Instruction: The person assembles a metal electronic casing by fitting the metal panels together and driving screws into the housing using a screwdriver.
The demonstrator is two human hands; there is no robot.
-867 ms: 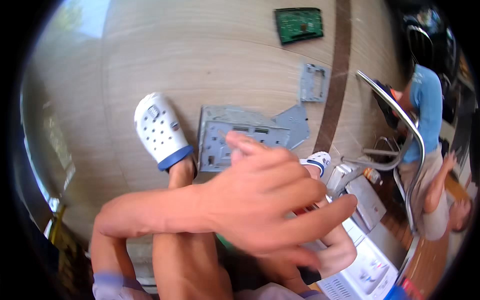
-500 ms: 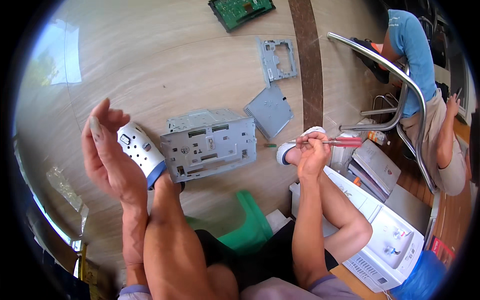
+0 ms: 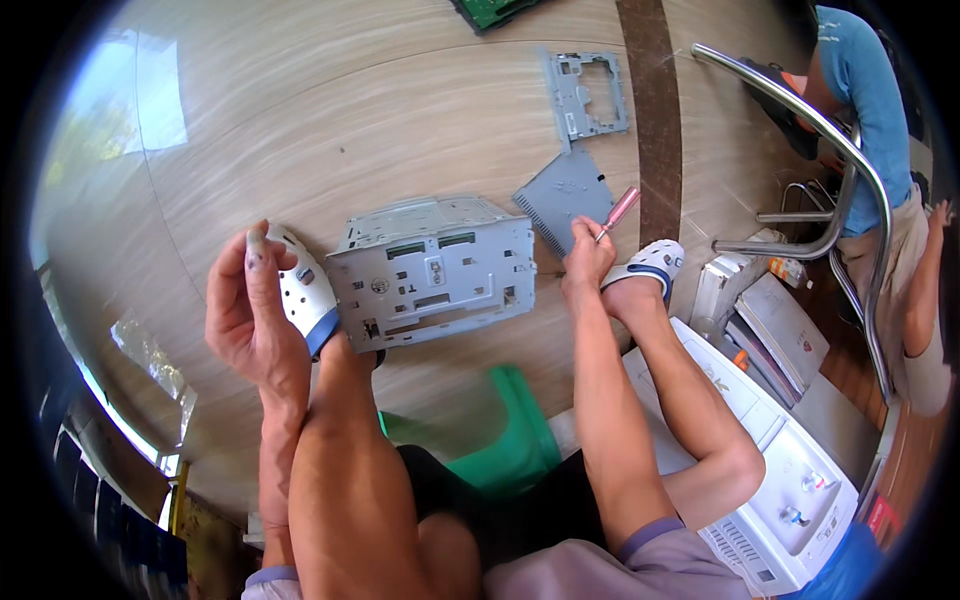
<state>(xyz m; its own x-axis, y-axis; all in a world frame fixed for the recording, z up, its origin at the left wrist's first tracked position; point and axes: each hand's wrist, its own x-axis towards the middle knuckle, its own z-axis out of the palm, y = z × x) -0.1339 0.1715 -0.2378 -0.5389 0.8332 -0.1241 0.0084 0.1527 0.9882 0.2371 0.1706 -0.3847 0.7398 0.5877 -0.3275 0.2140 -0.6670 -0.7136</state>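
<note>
One screwdriver [image 3: 622,207] in the right hand [image 3: 590,258]; left hand [image 3: 254,322] raised, clear of the metal chassis [image 3: 440,275]

Right side: the forearm runs up from the lower edge, inside the bent right leg [image 3: 690,400], with the wrist nearly straight. The fingers are closed in a compact grip on the screwdriver close to its shaft. Its translucent red handle sticks out past the knuckles, slanting up and to the right. In this view the hand lies between the chassis and the right clog [image 3: 655,264]; the screwdriver tip cannot be made out.

Left side: the forearm passes along the outer side of the left leg [image 3: 345,450], the wrist beside the knee. The hand is upright, its fingers loosely curled and the thumb raised close to the index finger. Whether anything small sits between the tips cannot be told. In view, it overlaps the edge of the left clog [image 3: 310,300].

Work area: the grey box-shaped chassis rests on the tiled floor [image 3: 250,130] between the feet, its slotted face toward the wearer. Beyond its right corner lies a grey metal cover plate [image 3: 562,195], then a cut-out metal bracket [image 3: 575,118]. A green circuit board [image 3: 492,10] is partly visible at the upper edge.
</note>
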